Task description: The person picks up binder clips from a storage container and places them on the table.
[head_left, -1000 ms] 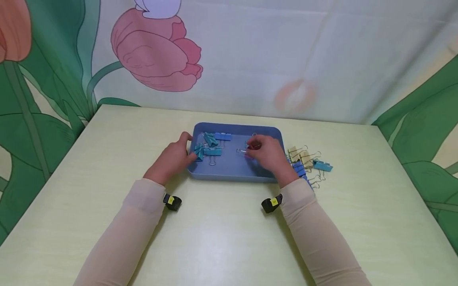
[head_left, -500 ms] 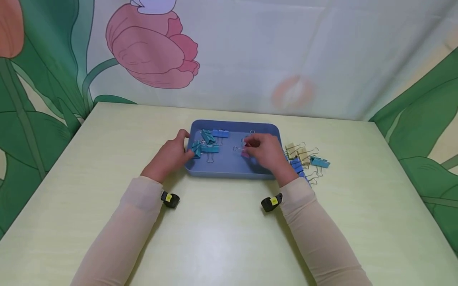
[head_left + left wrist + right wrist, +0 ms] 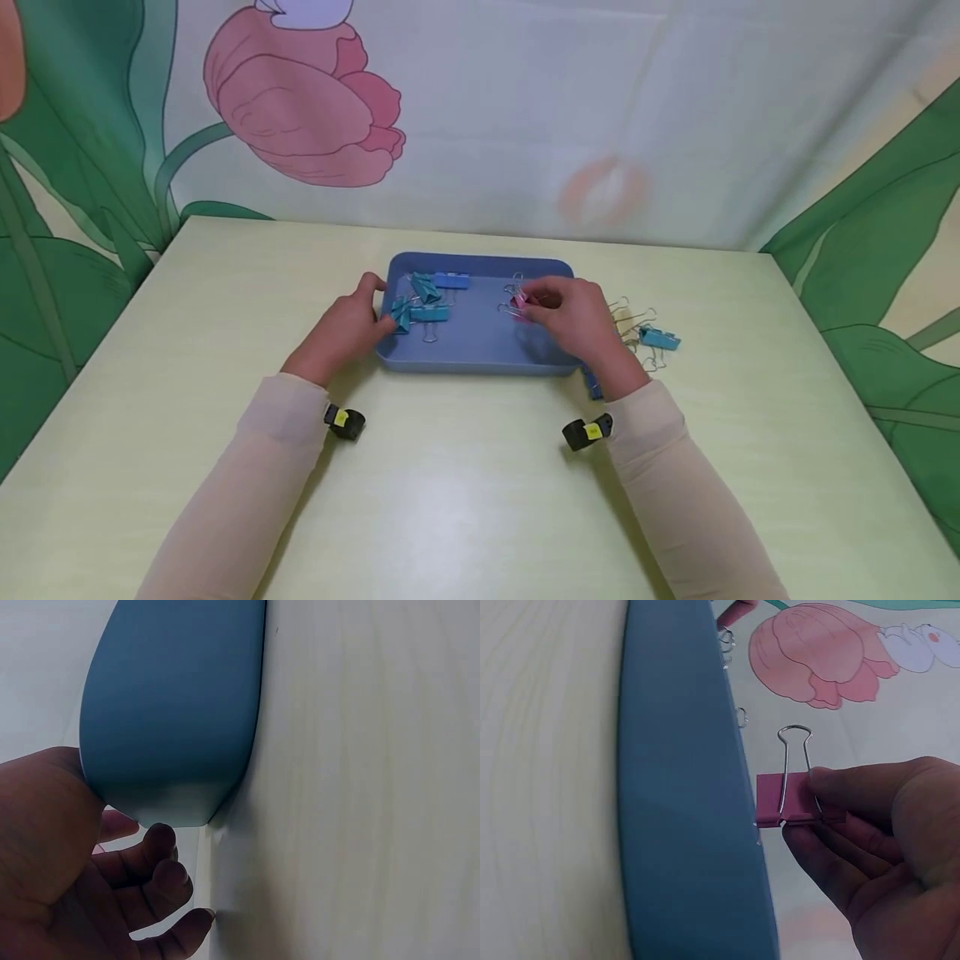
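Note:
My right hand is over the right half of the blue tray. Between its thumb and fingers it pinches a pink binder clip, one wire handle standing up in the right wrist view. More wire handles show just beside the fingertips; what they belong to is partly hidden. At the tray's left end my left hand holds the rim, its thumb reaching over the edge. Several fingers curl loosely outside the tray wall. Teal binder clips and a blue binder clip lie in the tray's left half.
Right of the tray, a loose group of binder clips lies on the pale table: cream ones, a light-blue one and a dark-blue one partly behind my right wrist. A flowered cloth hangs behind the table.
My right hand has shifted rightward relative to the tray, and more of the pink shows at its fingertips. The view has turned slightly right. My left hand stays at the rim.

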Demonstrator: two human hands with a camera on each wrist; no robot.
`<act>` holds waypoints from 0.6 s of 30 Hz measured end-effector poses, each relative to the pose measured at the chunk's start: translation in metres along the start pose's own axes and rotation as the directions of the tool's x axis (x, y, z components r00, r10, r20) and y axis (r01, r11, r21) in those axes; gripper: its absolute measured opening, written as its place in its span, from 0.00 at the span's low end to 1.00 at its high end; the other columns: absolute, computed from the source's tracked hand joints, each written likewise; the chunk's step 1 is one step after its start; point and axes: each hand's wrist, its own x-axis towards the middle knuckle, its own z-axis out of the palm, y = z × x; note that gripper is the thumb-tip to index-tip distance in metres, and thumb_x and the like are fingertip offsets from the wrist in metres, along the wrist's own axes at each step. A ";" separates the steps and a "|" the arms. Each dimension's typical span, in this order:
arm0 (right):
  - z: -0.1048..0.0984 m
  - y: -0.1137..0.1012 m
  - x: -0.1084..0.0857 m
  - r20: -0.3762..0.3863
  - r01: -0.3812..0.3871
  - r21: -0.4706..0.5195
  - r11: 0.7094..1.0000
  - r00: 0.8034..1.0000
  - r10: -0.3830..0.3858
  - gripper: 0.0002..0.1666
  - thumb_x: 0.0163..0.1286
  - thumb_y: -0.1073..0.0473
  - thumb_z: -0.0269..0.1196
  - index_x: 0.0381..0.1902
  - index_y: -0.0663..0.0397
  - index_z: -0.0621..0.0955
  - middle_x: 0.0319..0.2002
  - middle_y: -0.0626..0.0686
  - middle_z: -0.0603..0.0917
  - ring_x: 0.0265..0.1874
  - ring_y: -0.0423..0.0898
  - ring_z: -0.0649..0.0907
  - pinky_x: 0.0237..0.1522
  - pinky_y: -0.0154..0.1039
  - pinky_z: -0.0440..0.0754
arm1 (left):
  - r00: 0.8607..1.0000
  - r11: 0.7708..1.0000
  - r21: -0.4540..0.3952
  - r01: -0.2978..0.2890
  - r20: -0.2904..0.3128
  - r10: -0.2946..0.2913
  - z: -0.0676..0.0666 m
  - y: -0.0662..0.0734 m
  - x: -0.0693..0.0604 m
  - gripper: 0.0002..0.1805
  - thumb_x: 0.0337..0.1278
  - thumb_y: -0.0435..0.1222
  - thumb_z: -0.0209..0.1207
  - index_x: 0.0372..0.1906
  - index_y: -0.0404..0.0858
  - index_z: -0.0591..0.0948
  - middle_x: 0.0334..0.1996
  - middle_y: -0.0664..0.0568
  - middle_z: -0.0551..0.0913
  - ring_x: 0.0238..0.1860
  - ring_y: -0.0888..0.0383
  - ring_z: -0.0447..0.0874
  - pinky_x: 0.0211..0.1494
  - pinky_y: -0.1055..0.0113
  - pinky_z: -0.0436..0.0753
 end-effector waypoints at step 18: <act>-0.049 0.018 -0.044 -0.081 -0.060 -0.004 0.998 0.995 0.059 0.20 0.64 0.53 0.66 0.54 0.51 0.82 0.47 0.53 0.87 0.47 0.49 0.86 0.48 0.47 0.83 | 0.999 0.999 0.018 -0.027 -0.020 0.027 0.001 -0.004 0.002 0.28 0.64 0.41 0.49 0.66 0.39 0.56 0.35 0.41 0.81 0.30 0.51 0.75 0.34 0.63 0.73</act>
